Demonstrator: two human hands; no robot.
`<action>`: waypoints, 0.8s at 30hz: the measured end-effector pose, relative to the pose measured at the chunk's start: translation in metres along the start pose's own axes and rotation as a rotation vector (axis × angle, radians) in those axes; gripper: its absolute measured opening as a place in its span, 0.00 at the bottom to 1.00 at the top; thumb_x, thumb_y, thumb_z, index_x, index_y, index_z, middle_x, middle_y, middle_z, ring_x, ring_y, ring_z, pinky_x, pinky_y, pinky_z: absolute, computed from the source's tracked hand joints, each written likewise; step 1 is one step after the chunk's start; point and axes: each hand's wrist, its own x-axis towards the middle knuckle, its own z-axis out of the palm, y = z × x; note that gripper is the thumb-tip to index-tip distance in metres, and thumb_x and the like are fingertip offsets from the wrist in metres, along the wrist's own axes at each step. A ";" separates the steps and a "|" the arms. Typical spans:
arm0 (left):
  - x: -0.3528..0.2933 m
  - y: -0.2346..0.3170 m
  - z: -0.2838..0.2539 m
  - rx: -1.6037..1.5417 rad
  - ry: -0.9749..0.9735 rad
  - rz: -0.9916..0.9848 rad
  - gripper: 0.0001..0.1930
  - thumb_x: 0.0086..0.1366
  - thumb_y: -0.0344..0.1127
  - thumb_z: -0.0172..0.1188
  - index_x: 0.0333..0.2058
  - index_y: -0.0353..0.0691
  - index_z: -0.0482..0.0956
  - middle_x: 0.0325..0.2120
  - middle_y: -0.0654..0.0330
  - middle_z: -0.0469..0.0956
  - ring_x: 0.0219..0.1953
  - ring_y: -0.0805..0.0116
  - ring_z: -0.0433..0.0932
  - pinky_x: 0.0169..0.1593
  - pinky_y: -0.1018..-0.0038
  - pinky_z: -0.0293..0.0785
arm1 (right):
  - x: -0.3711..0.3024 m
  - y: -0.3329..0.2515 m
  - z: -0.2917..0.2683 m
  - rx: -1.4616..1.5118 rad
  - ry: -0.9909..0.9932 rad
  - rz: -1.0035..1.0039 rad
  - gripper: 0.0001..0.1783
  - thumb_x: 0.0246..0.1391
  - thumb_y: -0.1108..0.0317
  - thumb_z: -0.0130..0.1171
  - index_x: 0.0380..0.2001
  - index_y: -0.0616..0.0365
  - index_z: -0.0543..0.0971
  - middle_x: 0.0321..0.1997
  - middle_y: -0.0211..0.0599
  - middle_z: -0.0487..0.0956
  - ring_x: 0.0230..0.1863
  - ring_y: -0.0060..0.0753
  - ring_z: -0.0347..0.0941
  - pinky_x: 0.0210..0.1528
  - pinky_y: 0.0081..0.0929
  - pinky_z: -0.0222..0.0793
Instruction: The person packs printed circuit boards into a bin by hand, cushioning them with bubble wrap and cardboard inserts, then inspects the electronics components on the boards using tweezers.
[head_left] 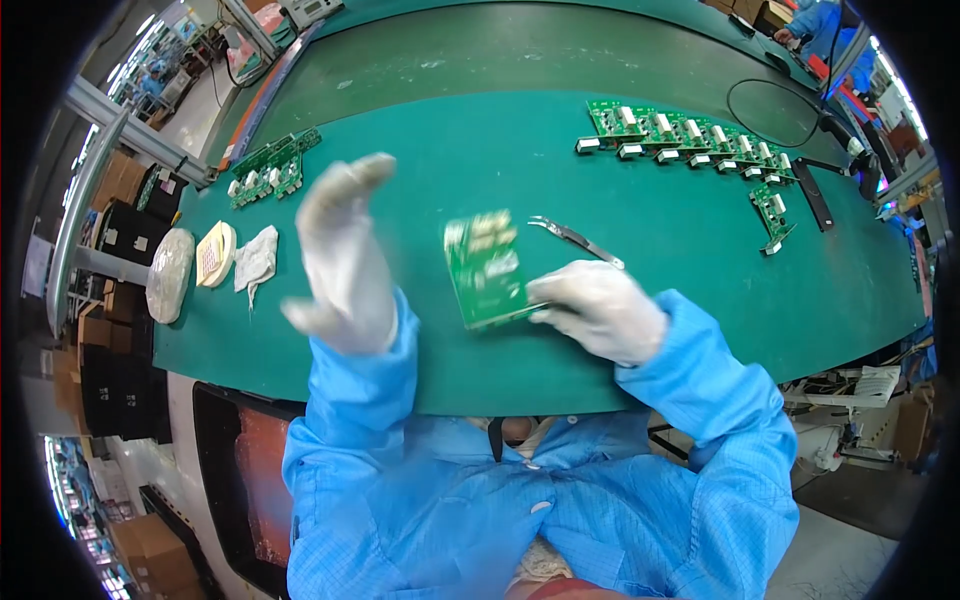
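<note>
Right hand (597, 310), white glove, clamped on the lower right edge of a green circuit board (483, 275), thumb and fingers together on it; board tilted, motion-blurred, over the middle of the table. Left hand (345, 255), also gloved, blurred, holds nothing: thumb and fingers well apart, raised left of the board, not touching it. Both forearms in blue sleeves. Curved-tip tweezers (577, 241) lie on the green tabletop (450, 150), just beyond the right hand. Farther out, upper right: slanting row of boards (693, 143) with white and black parts, close together; single small board (772, 216) below the row's right end, black bar (815, 196) beside it. Upper left: small group of boards (270, 172). Below that, left to right: whitish bundle (171, 276), round cream dish (229, 240), crumpled pale cloth (257, 260). Off the table, lower left: black-rimmed reddish bin (268, 480)
</note>
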 end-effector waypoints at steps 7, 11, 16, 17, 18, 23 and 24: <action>-0.006 -0.010 -0.033 0.253 0.060 -0.180 0.28 0.68 0.52 0.50 0.49 0.27 0.71 0.41 0.50 0.77 0.44 0.58 0.77 0.53 0.64 0.69 | 0.008 -0.005 0.019 -0.111 0.119 0.023 0.12 0.37 0.70 0.70 0.29 0.58 0.82 0.30 0.38 0.80 0.39 0.41 0.75 0.43 0.36 0.71; -0.004 -0.008 -0.032 0.378 -0.008 -0.273 0.22 0.70 0.45 0.48 0.47 0.28 0.72 0.42 0.49 0.77 0.40 0.60 0.78 0.50 0.66 0.71 | 0.009 -0.009 0.012 -0.086 0.112 0.212 0.09 0.46 0.66 0.66 0.30 0.58 0.82 0.28 0.37 0.77 0.34 0.37 0.73 0.39 0.26 0.67; -0.010 0.008 -0.011 0.517 -0.331 -0.474 0.26 0.58 0.46 0.63 0.46 0.30 0.73 0.44 0.52 0.77 0.45 0.62 0.77 0.54 0.67 0.70 | 0.004 -0.010 -0.024 0.037 0.145 0.141 0.14 0.36 0.83 0.59 0.31 0.58 0.75 0.34 0.37 0.76 0.32 0.38 0.75 0.35 0.27 0.72; -0.012 0.008 -0.013 0.561 -0.461 -0.433 0.32 0.50 0.48 0.71 0.46 0.31 0.73 0.43 0.53 0.77 0.47 0.63 0.76 0.53 0.70 0.71 | 0.006 -0.010 -0.024 -0.209 0.199 -0.047 0.15 0.38 0.83 0.58 0.33 0.58 0.75 0.33 0.38 0.76 0.33 0.37 0.75 0.35 0.27 0.73; -0.015 0.007 -0.009 0.583 -0.506 -0.354 0.31 0.48 0.46 0.72 0.46 0.31 0.74 0.42 0.53 0.77 0.46 0.64 0.77 0.51 0.70 0.71 | 0.006 -0.014 -0.027 -0.247 0.201 -0.073 0.21 0.34 0.88 0.56 0.35 0.57 0.73 0.34 0.37 0.75 0.33 0.38 0.75 0.32 0.28 0.74; -0.035 0.006 -0.001 0.609 -0.465 -0.358 0.30 0.46 0.44 0.75 0.44 0.33 0.75 0.39 0.54 0.78 0.44 0.66 0.77 0.49 0.72 0.72 | 0.000 -0.009 -0.022 -0.234 0.271 -0.088 0.20 0.35 0.83 0.61 0.36 0.58 0.73 0.35 0.38 0.76 0.32 0.37 0.75 0.31 0.27 0.72; -0.035 0.008 0.000 0.528 -0.407 -0.459 0.28 0.47 0.43 0.74 0.44 0.33 0.76 0.38 0.55 0.78 0.42 0.67 0.77 0.48 0.72 0.72 | -0.002 -0.006 -0.021 -0.239 0.301 -0.144 0.23 0.34 0.80 0.66 0.39 0.60 0.73 0.35 0.38 0.78 0.32 0.36 0.76 0.31 0.26 0.71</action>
